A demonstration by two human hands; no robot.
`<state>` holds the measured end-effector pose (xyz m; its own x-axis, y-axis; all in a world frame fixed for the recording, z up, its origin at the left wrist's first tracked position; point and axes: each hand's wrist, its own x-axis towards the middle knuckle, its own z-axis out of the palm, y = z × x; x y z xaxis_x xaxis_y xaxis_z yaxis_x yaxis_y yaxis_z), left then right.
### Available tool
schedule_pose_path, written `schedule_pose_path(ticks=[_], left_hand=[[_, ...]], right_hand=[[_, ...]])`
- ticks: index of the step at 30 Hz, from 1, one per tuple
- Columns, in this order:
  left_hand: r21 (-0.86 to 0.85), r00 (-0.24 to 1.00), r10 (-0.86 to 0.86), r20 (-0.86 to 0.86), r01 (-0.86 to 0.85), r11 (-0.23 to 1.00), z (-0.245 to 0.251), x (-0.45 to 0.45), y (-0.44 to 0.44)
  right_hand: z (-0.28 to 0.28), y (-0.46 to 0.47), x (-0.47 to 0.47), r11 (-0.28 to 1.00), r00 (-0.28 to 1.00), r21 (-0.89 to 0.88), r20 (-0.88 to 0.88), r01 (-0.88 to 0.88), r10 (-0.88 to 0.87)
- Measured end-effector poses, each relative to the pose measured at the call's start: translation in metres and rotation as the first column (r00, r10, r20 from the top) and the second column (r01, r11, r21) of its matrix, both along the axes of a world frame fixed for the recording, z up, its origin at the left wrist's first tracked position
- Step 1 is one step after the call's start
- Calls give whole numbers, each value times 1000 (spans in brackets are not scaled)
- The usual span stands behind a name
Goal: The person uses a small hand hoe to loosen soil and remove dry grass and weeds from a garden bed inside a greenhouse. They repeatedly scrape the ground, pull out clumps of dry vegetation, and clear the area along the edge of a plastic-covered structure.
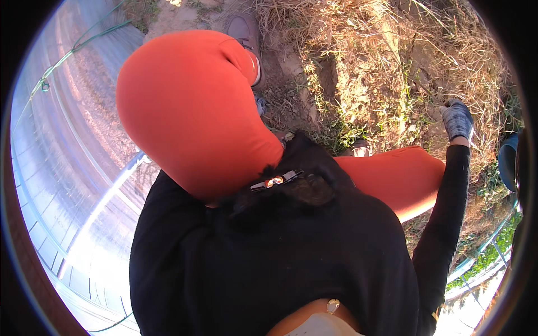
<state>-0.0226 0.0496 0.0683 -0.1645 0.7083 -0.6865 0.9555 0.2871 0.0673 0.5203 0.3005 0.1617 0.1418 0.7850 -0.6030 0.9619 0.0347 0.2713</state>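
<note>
My right hand (457, 119), in a grey knit glove, is at the right over dry grass (483, 80), its fingers curled. Thin stalks lie against its fingertips; whether it grips them cannot be told. My left arm goes down behind my raised, orange-clad knee (189, 109). A small patch of grey-blue fabric (261, 106) shows beside that knee; it may be part of my left glove, but most of it is hidden. Before me are bare soil (290, 63), dry straw and short green grass (346, 132).
A brown shoe (243, 33) rests on the soil ahead. Clear plastic sheeting (84, 168) with a green cord (63, 59) across it rises along the left. A blue rounded object (507, 161), partly cut off, is at the right edge, near green plants (491, 185).
</note>
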Motion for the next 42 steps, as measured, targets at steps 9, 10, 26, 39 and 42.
schedule_pose_path(ticks=[9,10,26,39,42], left_hand=[[53,994,94,56,-97,994,1,-3,-20],[49,991,111,72,-115,992,-1,-3,-24],[88,971,194,141,-207,974,-30,-11,-49],[57,963,171,206,-186,981,-45,-51,-42],[64,958,166,234,-186,981,-52,-60,-33]], right_hand=[[-11,-43,-56,988,977,-87,157,-129,141],[-11,-44,-57,989,978,-70,149,-133,143],[-2,-116,-112,570,-180,-536,-807,623,-563],[109,-133,-174,635,-220,-417,-904,650,-368],[136,-133,-199,611,-145,-340,-927,715,-347]])
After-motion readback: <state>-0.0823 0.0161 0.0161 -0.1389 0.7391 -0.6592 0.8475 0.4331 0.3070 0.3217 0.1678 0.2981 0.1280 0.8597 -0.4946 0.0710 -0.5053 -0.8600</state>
